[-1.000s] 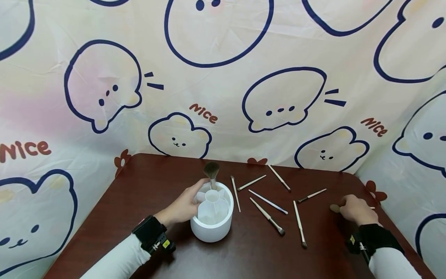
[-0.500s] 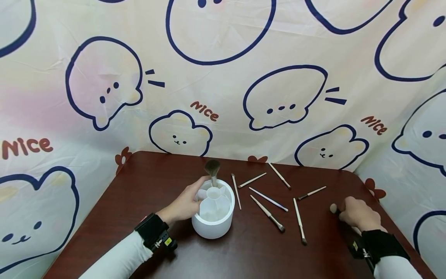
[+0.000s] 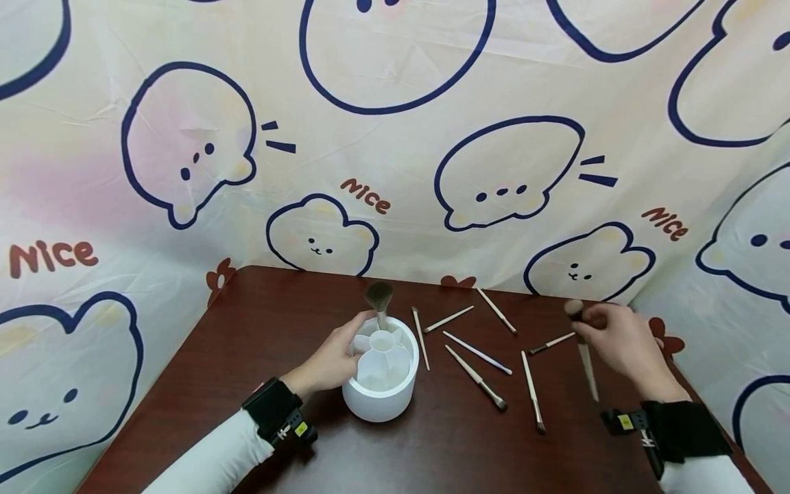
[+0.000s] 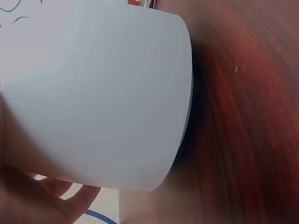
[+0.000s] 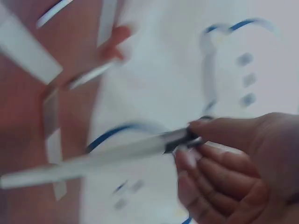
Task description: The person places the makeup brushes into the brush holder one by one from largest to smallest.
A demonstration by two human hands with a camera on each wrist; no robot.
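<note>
My left hand (image 3: 330, 357) grips the left side of a white round brush holder (image 3: 379, 401), thumb over its rim, on the table. The holder's inside has clear petal-shaped compartments, and a fluffy dark makeup brush (image 3: 379, 296) stands bristles up at its back. In the left wrist view the white wall (image 4: 103, 98) of the holder fills most of the picture. Over the table's right side, my right hand (image 3: 623, 343) pinches a makeup brush (image 3: 588, 370) near its ferrule, bristle end up and pale handle hanging down. That handle (image 5: 93, 161) is blurred in the right wrist view.
Several slim makeup brushes lie scattered between the hands, among them a flat-tipped one (image 3: 475, 377), a lilac-handled one (image 3: 478, 353) and one near the right hand (image 3: 552, 343). The dark brown table (image 3: 278, 309) meets a printed cloth backdrop (image 3: 395, 158) at its far edge.
My right hand has lifted the makeup brush off the table's right side, moving it up and slightly left and turning it handle-down. The left hand keeps its grip on the holder.
</note>
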